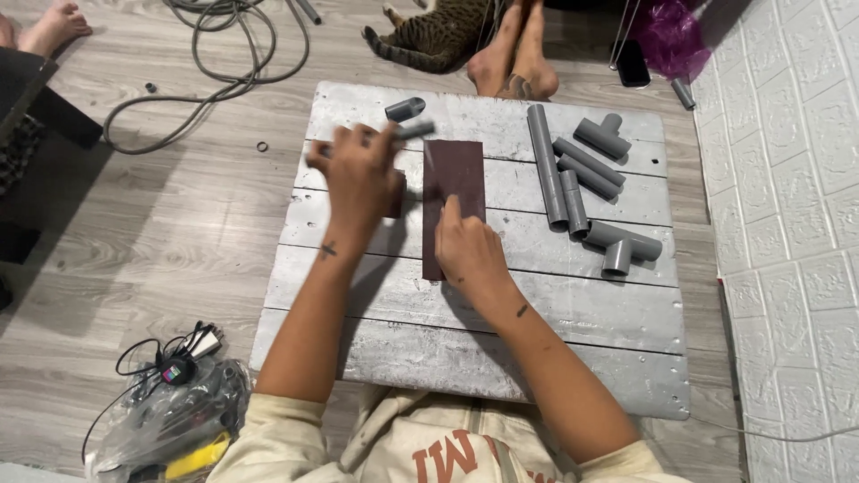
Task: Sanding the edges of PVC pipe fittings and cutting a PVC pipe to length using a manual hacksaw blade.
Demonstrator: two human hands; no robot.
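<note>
My left hand (358, 174) is closed around a short grey pipe (413, 131), blurred, whose end sticks out to the right above the white wooden board (537, 304). Under that hand a small dark piece (396, 194) shows, partly hidden. My right hand (470, 250) presses flat on a dark reddish-brown sandpaper sheet (454, 179) lying lengthwise in the middle of the board, fingers on its lower half.
A grey elbow fitting (404, 108) lies at the board's far edge. Grey pipes (548, 174) and tee fittings (620, 246) lie at the right. Another person's bare feet (514, 54) and a tabby cat (438, 36) are beyond. Cables (224, 63) and a tool bag (170, 411) lie on the floor at left.
</note>
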